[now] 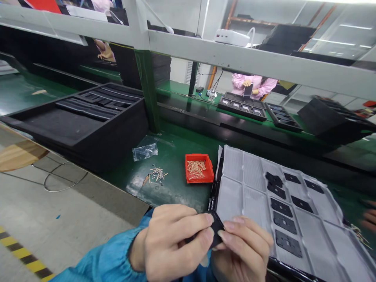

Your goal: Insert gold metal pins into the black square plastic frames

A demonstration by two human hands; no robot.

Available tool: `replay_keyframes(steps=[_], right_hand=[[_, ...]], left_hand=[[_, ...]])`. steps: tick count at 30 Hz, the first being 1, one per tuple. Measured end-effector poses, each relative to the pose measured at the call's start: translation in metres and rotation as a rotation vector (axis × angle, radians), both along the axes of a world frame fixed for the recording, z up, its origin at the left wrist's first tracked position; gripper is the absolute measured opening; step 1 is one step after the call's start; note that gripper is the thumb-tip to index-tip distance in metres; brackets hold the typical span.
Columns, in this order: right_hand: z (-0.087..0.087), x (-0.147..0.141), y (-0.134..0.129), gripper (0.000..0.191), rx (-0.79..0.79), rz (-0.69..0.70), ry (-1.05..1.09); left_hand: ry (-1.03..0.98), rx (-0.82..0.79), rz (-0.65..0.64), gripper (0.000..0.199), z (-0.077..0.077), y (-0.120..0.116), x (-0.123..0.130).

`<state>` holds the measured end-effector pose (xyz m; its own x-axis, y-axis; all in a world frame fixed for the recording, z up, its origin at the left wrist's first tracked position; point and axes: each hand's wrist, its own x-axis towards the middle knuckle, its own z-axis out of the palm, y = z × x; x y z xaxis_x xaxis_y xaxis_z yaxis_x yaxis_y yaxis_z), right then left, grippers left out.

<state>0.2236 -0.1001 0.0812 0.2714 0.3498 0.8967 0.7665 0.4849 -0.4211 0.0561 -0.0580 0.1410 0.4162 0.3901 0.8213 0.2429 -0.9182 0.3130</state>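
Observation:
Both my hands meet at the bottom middle around a small black plate (216,228). My left hand (178,241) pinches its left side between thumb and fingers. Pinching the right edge is my right hand (243,246). Beyond them a red bin (199,179) holds many small tan pieces (196,168). To its left a loose pile of small pieces (158,175) lies on the green bench. On the right, a grey compartment tray (232,196) carries several flat black plates (284,222).
A stack of black trays (88,145) stands at the left, beside a green post (147,86). A clear plastic bag (145,152) lies near it. A person in pink (255,84) works across the bench. Another person's hand (369,217) shows at the right edge.

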Motion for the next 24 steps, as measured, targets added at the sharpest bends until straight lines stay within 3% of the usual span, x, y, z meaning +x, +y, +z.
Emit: replay_keyframes(steps=[3,8,14,18,19,21,22,24], right_hand=[[0.010,-0.006,0.011,0.013,0.229,-0.041,-0.013],[0.014,0.002,0.012,0.011,0.272,-0.012,-0.133],[0.019,0.004,0.005,0.023,0.234,-0.018,-0.277],[0.014,0.002,0.003,0.023,0.027,-0.007,-0.221],[0.011,0.003,0.003,0.021,-0.062,-0.019,-0.188],[0.006,0.007,0.006,0.015,-0.246,-0.084,-0.094],[0.003,0.010,0.007,0.013,-0.312,-0.136,-0.038],[-0.004,0.015,0.009,0.018,-0.361,-0.219,0.049]], left_hand=[[-0.027,-0.036,0.022,0.013,0.001,-0.005,0.000],[-0.024,-0.005,0.024,0.012,0.002,-0.002,-0.002],[0.043,0.018,-0.157,0.018,-0.002,0.000,-0.007],[0.009,-0.169,-0.098,0.024,-0.010,0.004,-0.001],[0.044,-0.257,-0.069,0.025,-0.010,0.017,0.005],[0.172,-0.466,0.006,0.024,-0.006,0.064,0.024],[0.303,-0.603,0.072,0.022,-0.003,0.097,0.037],[0.361,-0.672,0.161,0.021,0.004,0.169,0.066]])
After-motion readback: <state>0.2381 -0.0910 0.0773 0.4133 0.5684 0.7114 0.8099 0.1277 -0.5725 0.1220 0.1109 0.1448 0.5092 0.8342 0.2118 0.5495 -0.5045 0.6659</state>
